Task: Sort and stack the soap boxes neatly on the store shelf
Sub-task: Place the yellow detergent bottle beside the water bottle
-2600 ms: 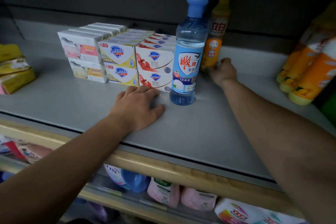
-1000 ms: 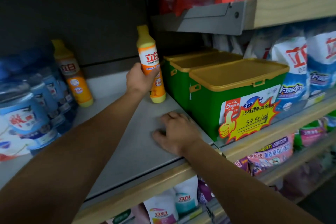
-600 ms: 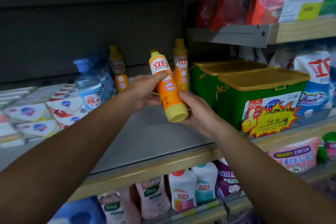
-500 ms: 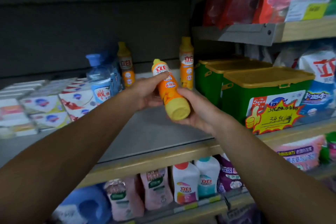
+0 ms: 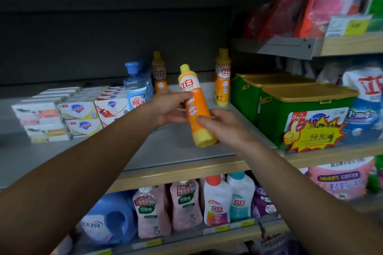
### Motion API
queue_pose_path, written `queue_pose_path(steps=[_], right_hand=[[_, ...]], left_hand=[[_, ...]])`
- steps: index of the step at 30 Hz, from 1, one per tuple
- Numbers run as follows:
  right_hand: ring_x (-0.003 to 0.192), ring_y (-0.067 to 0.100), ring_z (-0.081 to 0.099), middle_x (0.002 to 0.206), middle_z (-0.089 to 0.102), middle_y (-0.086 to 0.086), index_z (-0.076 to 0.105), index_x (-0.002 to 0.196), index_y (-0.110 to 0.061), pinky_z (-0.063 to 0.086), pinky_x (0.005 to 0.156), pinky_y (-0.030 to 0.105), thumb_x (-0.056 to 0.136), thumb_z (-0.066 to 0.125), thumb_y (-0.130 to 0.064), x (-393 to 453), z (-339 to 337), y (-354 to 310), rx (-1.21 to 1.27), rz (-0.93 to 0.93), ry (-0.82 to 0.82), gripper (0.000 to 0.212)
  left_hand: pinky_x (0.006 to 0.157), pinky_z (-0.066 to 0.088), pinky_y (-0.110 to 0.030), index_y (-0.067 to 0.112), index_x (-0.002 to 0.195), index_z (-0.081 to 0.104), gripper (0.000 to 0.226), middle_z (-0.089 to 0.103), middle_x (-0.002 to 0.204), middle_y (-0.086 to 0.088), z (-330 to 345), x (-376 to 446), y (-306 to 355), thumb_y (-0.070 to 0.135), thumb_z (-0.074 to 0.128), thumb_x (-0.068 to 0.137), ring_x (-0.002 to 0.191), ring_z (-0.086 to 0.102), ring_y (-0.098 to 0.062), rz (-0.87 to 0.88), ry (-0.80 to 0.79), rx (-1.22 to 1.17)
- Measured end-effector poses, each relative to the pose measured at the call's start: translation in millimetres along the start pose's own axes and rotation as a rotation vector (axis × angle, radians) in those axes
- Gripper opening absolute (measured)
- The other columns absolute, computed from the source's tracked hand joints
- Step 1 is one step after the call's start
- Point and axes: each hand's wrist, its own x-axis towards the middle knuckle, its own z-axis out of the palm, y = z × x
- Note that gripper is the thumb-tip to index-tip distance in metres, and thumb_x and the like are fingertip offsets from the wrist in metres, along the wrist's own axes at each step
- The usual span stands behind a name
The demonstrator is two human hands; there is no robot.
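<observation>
Both hands hold an orange detergent bottle [image 5: 194,107] with a yellow cap, tilted in the air above the grey shelf [image 5: 176,149]. My left hand [image 5: 167,109] grips its upper body and my right hand [image 5: 221,126] supports its lower part. The soap boxes [image 5: 78,114] stand in two-high stacks at the shelf's left: white-pink ones [image 5: 39,120], yellow-white ones, and red-white ones [image 5: 112,107].
A blue-capped clear bottle [image 5: 134,87] stands beside the boxes. Two more orange bottles [image 5: 222,78] stand at the back. Green bins with yellow lids [image 5: 290,114] fill the right side. Bottles and pouches [image 5: 186,205] line the shelf below.
My left hand lifted the orange bottle from beside the green bins, and my right hand came off the shelf onto it. Since half a second ago the bottle has tilted more upright.
</observation>
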Motion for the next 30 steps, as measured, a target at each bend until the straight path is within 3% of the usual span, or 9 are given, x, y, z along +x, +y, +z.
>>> queue_pose_path(steps=[2,5,8,10,14,18,21,25,30], right_hand=[[0.092,0.014,0.067,0.109,0.07,-0.004,0.06,0.118,-0.033,0.056,0.081,0.035,0.08,0.072,-0.045,-4,3,8,-0.335,-0.17,0.136,0.041],[0.105,0.025,0.059,0.125,0.058,0.002,0.036,0.145,-0.032,0.048,0.084,0.035,0.082,0.07,-0.048,-11,13,21,-0.742,-0.362,0.333,0.073],[0.103,0.028,0.051,0.121,0.053,0.007,0.038,0.147,-0.025,0.049,0.083,0.041,0.081,0.075,-0.039,-15,20,30,-0.892,-0.564,0.416,0.077],[0.103,0.026,0.048,0.121,0.05,0.005,0.041,0.146,-0.026,0.048,0.082,0.04,0.083,0.072,-0.039,-17,20,34,-0.854,-0.677,0.379,0.072],[0.11,0.011,0.053,0.125,0.052,-0.008,0.04,0.143,-0.036,0.05,0.09,0.037,0.089,0.053,-0.047,-19,21,32,-0.416,-0.543,0.112,0.056],[0.099,0.001,0.064,0.109,0.068,-0.015,0.053,0.128,-0.038,0.054,0.091,0.038,0.077,0.062,-0.054,-20,30,21,-0.064,-0.286,-0.081,0.054],[0.09,0.004,0.067,0.099,0.069,-0.012,0.058,0.115,-0.036,0.056,0.086,0.037,0.069,0.071,-0.049,-17,36,15,-0.062,-0.226,-0.172,0.049],[0.076,0.002,0.064,0.087,0.067,-0.011,0.058,0.105,-0.035,0.053,0.073,0.026,0.07,0.076,-0.043,-13,42,15,-0.161,-0.201,-0.11,0.041],[0.092,0.017,0.062,0.106,0.062,-0.005,0.044,0.126,-0.03,0.052,0.08,0.033,0.077,0.077,-0.041,-2,47,29,-0.422,-0.231,0.137,0.061]], left_hand=[[0.054,0.059,-0.033,0.009,0.099,0.058,0.016,0.069,0.094,-0.011,2,-4,-1,0.018,0.068,0.09,0.071,0.073,-0.022,0.07,0.033,-0.029],[0.061,0.06,-0.037,0.015,0.108,0.053,0.03,0.067,0.101,-0.009,7,-6,-6,0.027,0.072,0.087,0.088,0.07,-0.025,0.11,0.093,-0.168],[0.072,0.059,-0.047,0.016,0.106,0.054,0.033,0.068,0.103,-0.01,7,-6,-12,0.036,0.072,0.086,0.094,0.069,-0.027,0.138,0.162,-0.388],[0.08,0.057,-0.052,0.012,0.116,0.054,0.041,0.067,0.107,-0.013,3,-6,-15,0.038,0.068,0.088,0.096,0.069,-0.028,0.168,0.184,-0.484],[0.087,0.056,-0.048,0.009,0.126,0.053,0.048,0.063,0.117,-0.02,-14,-7,-22,0.043,0.059,0.093,0.107,0.066,-0.03,0.233,0.045,-0.591],[0.085,0.055,-0.04,0.013,0.134,0.049,0.055,0.069,0.109,-0.012,-22,-11,-24,0.053,0.045,0.096,0.104,0.067,-0.024,0.281,-0.15,-0.655],[0.086,0.054,-0.036,0.01,0.132,0.053,0.055,0.067,0.112,-0.011,-23,-11,-22,0.049,0.044,0.095,0.102,0.066,-0.024,0.314,-0.206,-0.686],[0.089,0.053,-0.038,0.013,0.131,0.055,0.05,0.064,0.124,-0.011,-27,-8,-23,0.048,0.041,0.097,0.105,0.065,-0.022,0.31,-0.184,-0.588],[0.078,0.058,-0.038,0.025,0.116,0.059,0.028,0.068,0.117,-0.003,-31,-7,-29,0.045,0.049,0.098,0.109,0.065,-0.021,0.323,0.038,-0.313]])
